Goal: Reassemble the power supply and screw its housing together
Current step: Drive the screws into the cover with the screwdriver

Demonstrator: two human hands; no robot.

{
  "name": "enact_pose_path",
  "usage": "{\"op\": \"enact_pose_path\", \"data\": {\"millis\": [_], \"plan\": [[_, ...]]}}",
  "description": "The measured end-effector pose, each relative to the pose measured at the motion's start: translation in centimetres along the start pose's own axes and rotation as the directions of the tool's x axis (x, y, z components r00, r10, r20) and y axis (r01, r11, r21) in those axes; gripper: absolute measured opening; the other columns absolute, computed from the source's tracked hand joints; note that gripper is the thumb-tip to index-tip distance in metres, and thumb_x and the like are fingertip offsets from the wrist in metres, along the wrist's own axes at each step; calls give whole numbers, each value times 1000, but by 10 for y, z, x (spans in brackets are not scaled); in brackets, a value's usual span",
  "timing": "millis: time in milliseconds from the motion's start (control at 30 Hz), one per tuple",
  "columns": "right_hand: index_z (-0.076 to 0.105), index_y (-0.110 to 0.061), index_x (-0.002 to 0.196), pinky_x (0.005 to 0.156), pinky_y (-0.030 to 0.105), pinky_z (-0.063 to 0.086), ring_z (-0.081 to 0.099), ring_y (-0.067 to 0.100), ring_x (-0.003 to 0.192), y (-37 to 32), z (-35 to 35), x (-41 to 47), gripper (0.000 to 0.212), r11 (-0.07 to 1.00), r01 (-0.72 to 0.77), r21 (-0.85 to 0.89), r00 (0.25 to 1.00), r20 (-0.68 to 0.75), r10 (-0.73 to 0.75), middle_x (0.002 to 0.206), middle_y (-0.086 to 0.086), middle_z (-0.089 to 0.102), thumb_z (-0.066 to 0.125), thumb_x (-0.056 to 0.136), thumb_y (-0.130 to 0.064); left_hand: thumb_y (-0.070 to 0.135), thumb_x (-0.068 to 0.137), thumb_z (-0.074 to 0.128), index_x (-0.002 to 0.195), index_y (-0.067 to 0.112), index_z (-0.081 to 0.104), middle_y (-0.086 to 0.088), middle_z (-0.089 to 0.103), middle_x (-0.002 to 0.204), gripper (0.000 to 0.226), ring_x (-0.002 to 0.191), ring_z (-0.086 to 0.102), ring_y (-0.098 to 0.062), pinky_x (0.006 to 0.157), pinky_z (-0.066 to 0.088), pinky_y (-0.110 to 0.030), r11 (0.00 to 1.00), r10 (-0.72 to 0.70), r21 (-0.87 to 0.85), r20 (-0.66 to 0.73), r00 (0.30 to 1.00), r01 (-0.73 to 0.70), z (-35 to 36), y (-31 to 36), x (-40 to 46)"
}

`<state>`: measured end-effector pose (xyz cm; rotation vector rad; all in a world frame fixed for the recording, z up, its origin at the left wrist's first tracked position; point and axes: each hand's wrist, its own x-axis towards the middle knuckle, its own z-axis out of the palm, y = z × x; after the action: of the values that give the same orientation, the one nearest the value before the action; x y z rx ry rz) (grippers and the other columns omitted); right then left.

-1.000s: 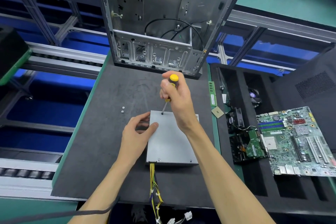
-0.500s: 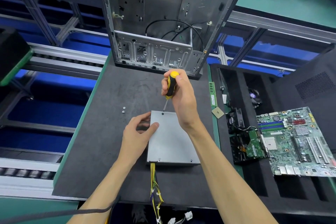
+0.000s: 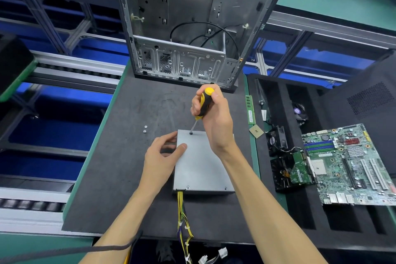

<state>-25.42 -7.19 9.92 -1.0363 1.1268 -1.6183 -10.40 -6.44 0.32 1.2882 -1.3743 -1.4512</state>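
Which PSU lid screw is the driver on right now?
The far-edge screw, under the screwdriver tip. The two screws along the near edge, by the wire bundle, are untouched.

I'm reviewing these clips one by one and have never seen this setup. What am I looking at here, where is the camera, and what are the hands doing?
The camera sits on a person's head, looking down at their own bare arms; there is no robot. On a dark mat lies a grey power supply with its wires trailing toward the viewer. The right hand grips a yellow screwdriver, tip on a screw at the far edge. The left hand holds the box's left corner. Two spare screws lie to the left. Behind stands an empty case; a motherboard lies on the right.
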Motion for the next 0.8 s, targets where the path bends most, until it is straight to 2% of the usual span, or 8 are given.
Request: {"op": "enact_pose_path", "data": {"millis": [100, 233, 433, 500, 567, 667, 733, 800], "plan": [[54, -17, 95, 65, 31, 34, 40, 18, 67, -1, 0, -1, 23, 1000, 16, 13, 1000, -10, -16, 70, -1, 50, 33, 100, -26, 25, 88, 77, 122, 30, 68, 12, 67, 112, 36, 96, 66, -1, 74, 56, -18, 1000, 3, 14, 2, 1000, -3, 0, 1, 0], [55, -19, 95, 65, 31, 33, 40, 18, 68, -2, 1, -1, 23, 999, 39, 7, 999, -10, -39, 70, -1, 50, 37, 98, -32, 25, 88, 78, 120, 32, 68, 12, 66, 113, 35, 96, 66, -1, 76, 57, -21, 1000, -3, 5, 0, 1000, 3, 0, 2, -1], [61, -17, 104, 67, 31, 35, 42, 19, 70, -2, 0, -1, 30, 997, 35, -62, 999, -26, -37, 72, 0, 51, 32, 103, -26, 25, 88, 78, 120, 32, 68, 11, 67, 112, 34, 96, 66, -1, 77, 57, -21, 1000, -7, 3, -2, 1000, 7, 0, 4, -2], [63, -18, 108, 68, 29, 39, 48, 21, 74, -5, 3, -3, 25, 992, 47, -119, 999, -8, -48, 78, 3, 56, 40, 104, -25, 24, 88, 78, 119, 32, 68, 11, 67, 112, 34, 95, 66, 0, 75, 56, -18, 1000, -3, -2, -2, 1000, 3, 1, 4, -2], [55, -15, 105, 70, 25, 46, 59, 21, 78, -6, 6, -5, 6, 987, 62, -149, 998, 13, -61, 84, 8, 64, 55, 100, -19, 23, 88, 78, 120, 30, 68, 10, 67, 112, 34, 94, 66, 1, 75, 54, -13, 1000, 3, 2, -5, 1000, -3, 1, 4, -2], [41, -18, 104, 70, 20, 47, 58, 15, 70, -5, 9, -6, 23, 986, 47, -160, 999, 10, -46, 74, -1, 61, 63, 95, -20, 25, 88, 78, 123, 27, 68, 10, 67, 113, 36, 95, 65, 4, 73, 52, -9, 1000, 5, 17, -6, 1000, -5, 1, 4, -2], [50, -21, 115, 69, 20, 41, 47, 12, 69, -6, 8, -6, 20, 986, 35, -165, 999, 13, -34, 74, -2, 49, 55, 98, -29, 24, 88, 77, 123, 27, 68, 11, 67, 113, 36, 95, 65, 3, 74, 53, -10, 1000, 6, 11, -5, 1000, -6, 1, 4, -2], [58, -20, 121, 71, 24, 39, 44, 13, 75, -6, 4, -4, 28, 988, 28, -152, 1000, 11, -27, 79, 1, 49, 40, 103, -30, 24, 88, 77, 121, 29, 68, 11, 67, 113, 35, 95, 65, 2, 75, 54, -13, 1000, 5, 5, -6, 1000, -5, 1, 3, -2]]}}
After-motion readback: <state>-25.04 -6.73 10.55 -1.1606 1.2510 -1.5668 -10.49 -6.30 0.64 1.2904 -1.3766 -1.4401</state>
